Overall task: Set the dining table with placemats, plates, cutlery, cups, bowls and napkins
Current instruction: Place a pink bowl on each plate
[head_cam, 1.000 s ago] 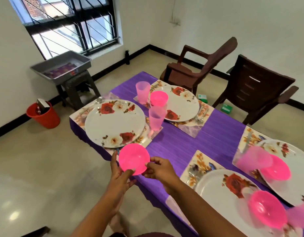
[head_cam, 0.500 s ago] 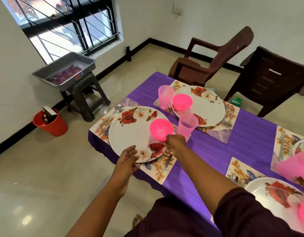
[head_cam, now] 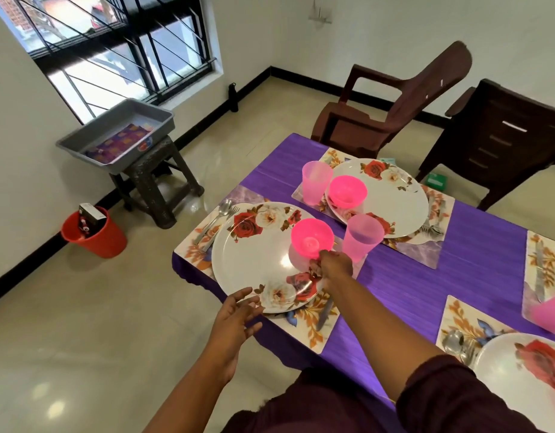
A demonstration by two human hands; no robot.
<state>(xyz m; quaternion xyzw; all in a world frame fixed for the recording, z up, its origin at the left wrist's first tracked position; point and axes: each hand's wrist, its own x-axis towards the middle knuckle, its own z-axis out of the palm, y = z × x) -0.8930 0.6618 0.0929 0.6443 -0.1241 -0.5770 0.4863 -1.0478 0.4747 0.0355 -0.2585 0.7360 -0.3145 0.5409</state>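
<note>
Pink bowl (head_cam: pixel 312 237) hung over the floral plate (head_cam: pixel 263 254) on the surface, its near rim pinched by the right hand (head_cam: pixel 330 267). It looked light, rigid, smooth plastic, best held by the rim. Left hand (head_cam: pixel 235 320) hovered spread, holding nothing.

right hand (head_cam: pixel 331 266): pinching the near rim of a pink bowl (head_cam: pixel 312 237) over the flowered plate (head_cam: pixel 257 260)
left hand (head_cam: pixel 235 317): fingers loose, just at the plate's near edge
pink cup (head_cam: pixel 361 237): upright, right beside the bowl
tablecloth (head_cam: pixel 394 276): purple
</note>
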